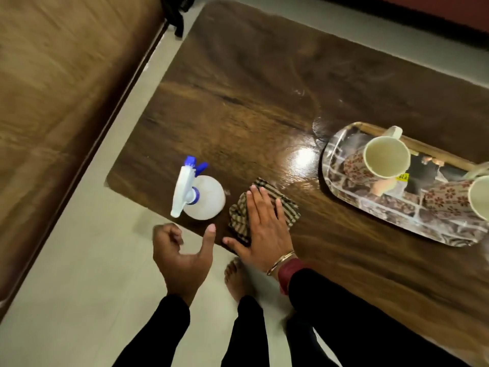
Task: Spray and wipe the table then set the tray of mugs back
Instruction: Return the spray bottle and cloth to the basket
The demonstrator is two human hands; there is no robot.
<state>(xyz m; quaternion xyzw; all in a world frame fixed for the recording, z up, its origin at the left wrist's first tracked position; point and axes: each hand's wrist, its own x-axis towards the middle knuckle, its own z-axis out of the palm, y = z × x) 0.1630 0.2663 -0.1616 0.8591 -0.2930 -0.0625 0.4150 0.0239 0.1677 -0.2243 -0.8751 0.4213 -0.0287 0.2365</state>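
- The right hand [260, 229] lies flat, palm down, on a striped cloth [264, 207] near the table's [264, 88] near edge; the fingers are spread and straight, pressing rather than gripping, the thumb reaching out toward the left.
- A thin bangle [280, 261] circles the right wrist above a dark sleeve.
- The left hand [182, 256] hangs just off the table's near corner, above the pale floor [79, 260]; it is half open, fingers loosely curled, thumb raised, holding nothing.
- A white spray bottle [202, 197] with a blue nozzle stands upright on the table just left of the cloth, between the two hands, touched by neither.
- The shiny tray [344, 192] sits on the table at the right, apart from the cloth, carrying two flowered mugs: one mug [386, 157] in full view, the second mug [479, 198] cut off by the frame edge.
- The wood around the tray gleams, with faint curved streaks.
- A bare foot [236, 276] shows on the floor beneath the table's near edge.
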